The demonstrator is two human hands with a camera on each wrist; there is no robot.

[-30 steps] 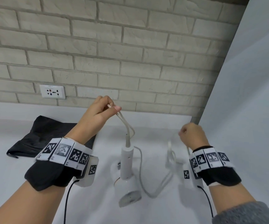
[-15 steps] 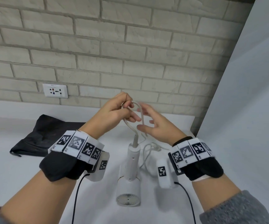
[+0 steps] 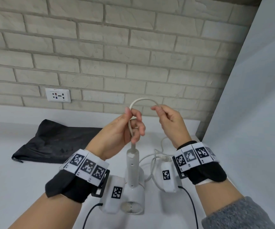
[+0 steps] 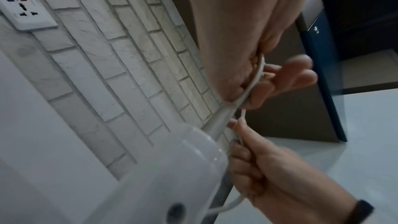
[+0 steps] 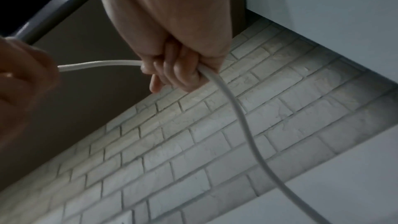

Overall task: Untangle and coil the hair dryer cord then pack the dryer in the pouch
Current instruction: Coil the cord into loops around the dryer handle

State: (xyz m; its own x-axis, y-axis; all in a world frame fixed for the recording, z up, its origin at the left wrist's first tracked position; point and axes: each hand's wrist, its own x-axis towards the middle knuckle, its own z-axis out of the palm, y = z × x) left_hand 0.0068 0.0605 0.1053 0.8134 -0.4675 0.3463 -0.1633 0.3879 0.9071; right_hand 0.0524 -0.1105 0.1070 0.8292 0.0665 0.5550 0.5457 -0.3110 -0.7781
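A white hair dryer (image 3: 133, 184) hangs handle-up above the white counter (image 3: 17, 187), its grille facing me. Its white cord (image 3: 143, 100) arches between my two hands. My left hand (image 3: 130, 124) pinches the cord just above the handle, and in the left wrist view the cord (image 4: 254, 81) runs through those curled fingers (image 4: 286, 77). My right hand (image 3: 164, 116) grips the other end of the arch; the right wrist view shows the cord (image 5: 232, 108) leaving that fist (image 5: 178, 71) downward. The rest of the cord (image 3: 156, 156) lies looped on the counter. The black pouch (image 3: 54, 142) lies flat at the left.
A brick wall (image 3: 116, 55) with a white socket plate (image 3: 58, 95) stands behind the counter. A pale panel (image 3: 257, 113) closes off the right side. Black cables (image 3: 189, 204) hang from the wrist cameras.
My right hand came in from the right, reached the cord near the left hand, and now grips it, drawing an arch out to the right. The dryer has turned so its grille faces me.
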